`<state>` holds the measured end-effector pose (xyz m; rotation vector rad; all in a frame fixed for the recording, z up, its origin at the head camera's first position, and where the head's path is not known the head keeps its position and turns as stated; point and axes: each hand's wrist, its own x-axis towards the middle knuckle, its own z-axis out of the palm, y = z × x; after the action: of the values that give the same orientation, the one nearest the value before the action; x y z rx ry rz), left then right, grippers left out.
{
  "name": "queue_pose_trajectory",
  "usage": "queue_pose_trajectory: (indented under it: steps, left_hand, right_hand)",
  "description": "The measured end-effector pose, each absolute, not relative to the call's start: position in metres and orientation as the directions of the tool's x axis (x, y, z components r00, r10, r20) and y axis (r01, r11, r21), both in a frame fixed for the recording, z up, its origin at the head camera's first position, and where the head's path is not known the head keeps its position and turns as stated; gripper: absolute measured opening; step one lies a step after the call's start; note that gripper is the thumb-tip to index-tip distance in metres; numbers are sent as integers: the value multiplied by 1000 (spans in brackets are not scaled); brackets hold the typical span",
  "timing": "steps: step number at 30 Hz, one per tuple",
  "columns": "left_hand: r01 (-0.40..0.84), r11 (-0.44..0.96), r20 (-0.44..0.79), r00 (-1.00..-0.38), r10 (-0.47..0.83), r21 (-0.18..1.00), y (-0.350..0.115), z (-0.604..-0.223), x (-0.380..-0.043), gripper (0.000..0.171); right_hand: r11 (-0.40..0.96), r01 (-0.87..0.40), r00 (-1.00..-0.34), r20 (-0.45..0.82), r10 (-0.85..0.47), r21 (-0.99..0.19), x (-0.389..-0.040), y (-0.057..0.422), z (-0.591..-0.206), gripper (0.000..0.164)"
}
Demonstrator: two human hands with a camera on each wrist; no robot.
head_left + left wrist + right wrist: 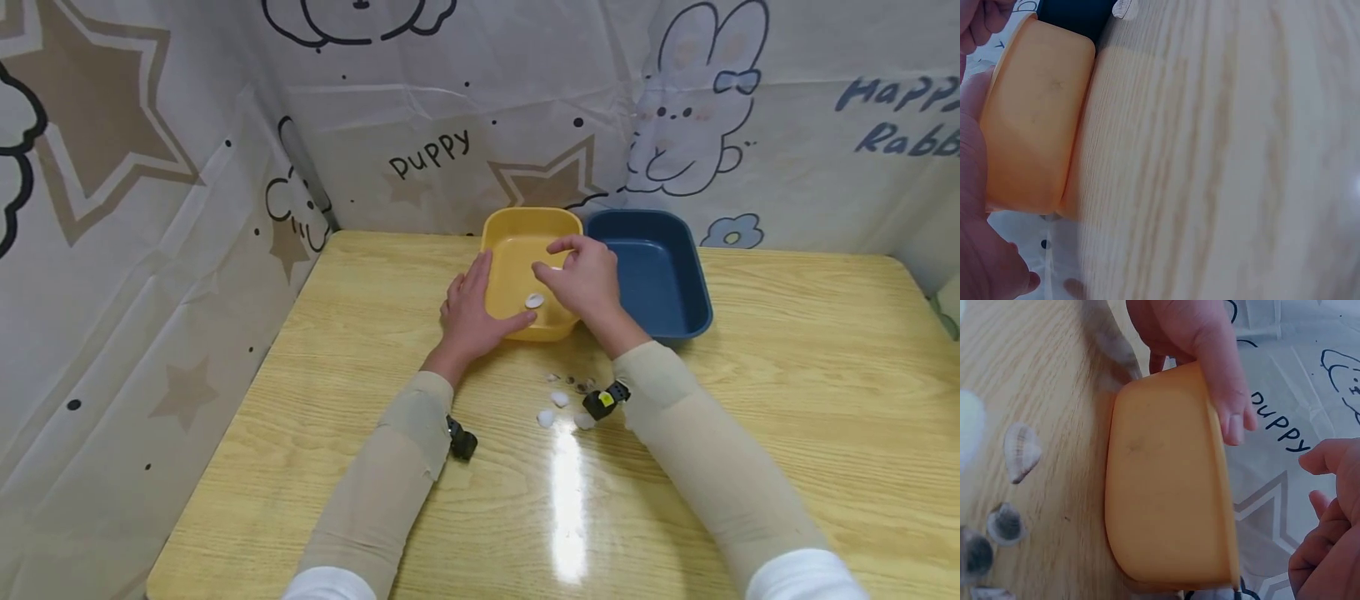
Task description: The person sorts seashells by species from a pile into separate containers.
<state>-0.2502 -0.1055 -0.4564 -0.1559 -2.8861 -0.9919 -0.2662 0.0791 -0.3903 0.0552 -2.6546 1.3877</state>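
My left hand rests against the left side of a yellow bin, fingers spread and thumb lying over its front rim. Over the bin hovers my right hand, thumb and index finger apart; no held thing shows between them. A white shell lies on the bin floor. Another white bit peeks out beside the right thumb, mostly covered. Below the right wrist, white shells and smaller dark shells are scattered on the table. From the right wrist view, the left thumb crosses the bin's rim.
A dark blue bin stands against the yellow one on its right. Both sit at the back of the wooden table, before a printed cloth. Another cloth wall runs along the left edge.
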Motion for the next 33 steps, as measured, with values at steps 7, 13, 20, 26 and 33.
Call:
queue_pose_trajectory:
  steps: [7, 13, 20, 26, 33]
  left_hand:
    - [105, 782, 98, -994, 56, 614, -107, -456, -250, 120]
    - [114, 772, 105, -993, 61, 625, -107, -456, -250, 120]
    - [106, 774, 86, -994, 66, 625, -103, -455, -250, 121]
    - [119, 770, 102, -992, 71, 626, -103, -455, -251, 119]
    - [113, 772, 111, -992, 55, 625, -105, -457, -249, 121]
  right_hand:
    - [570, -124, -986, 165, 22, -813, -252, 82, -384, 33]
    - [554, -161, -979, 201, 13, -817, -238, 88, -387, 28]
    - [553, -191, -970, 242, 19, -811, -221, 98, -387, 26]
    - [574, -183, -974, 227, 6, -798, -203, 104, -383, 29]
    - [573, -157, -981, 193, 2, -804, -181, 112, -392, 30]
